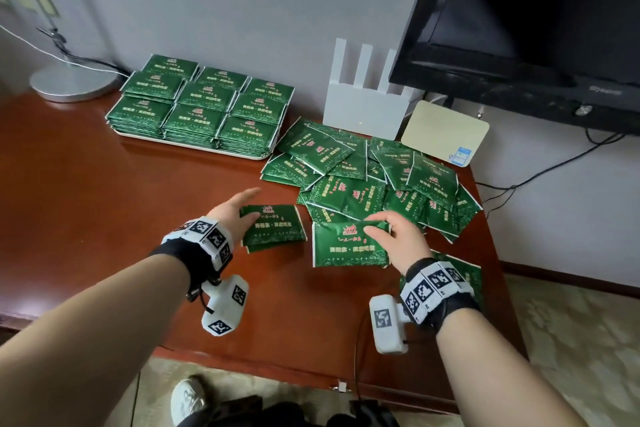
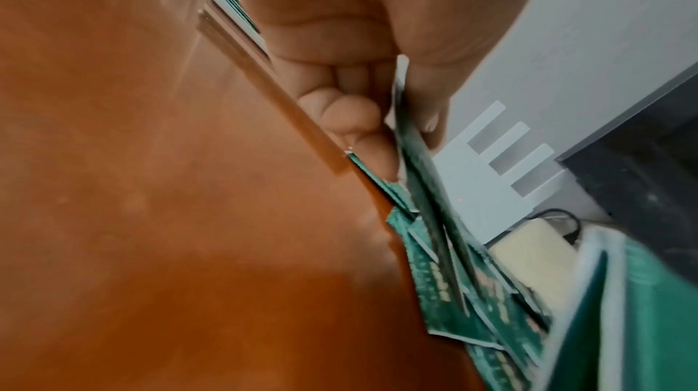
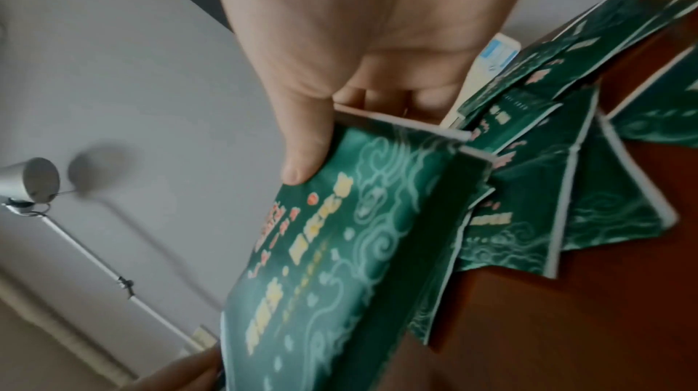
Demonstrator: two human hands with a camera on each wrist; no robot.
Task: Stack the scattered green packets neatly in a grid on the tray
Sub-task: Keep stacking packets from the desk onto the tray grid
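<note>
A white tray at the back left holds green packets stacked in a three-by-three grid. A loose pile of green packets lies scattered on the desk to its right. My left hand holds a small stack of packets just above the desk, thumb on top; in the left wrist view the left hand pinches the stack's edge. My right hand pinches the top edge of a single packet beside the pile. In the right wrist view the right hand's thumb presses on that packet's face.
A white router, a beige box and a black TV stand behind the pile. A lamp base sits at the back left. Another packet lies near the desk's right edge. Bare wood spreads in front of the tray.
</note>
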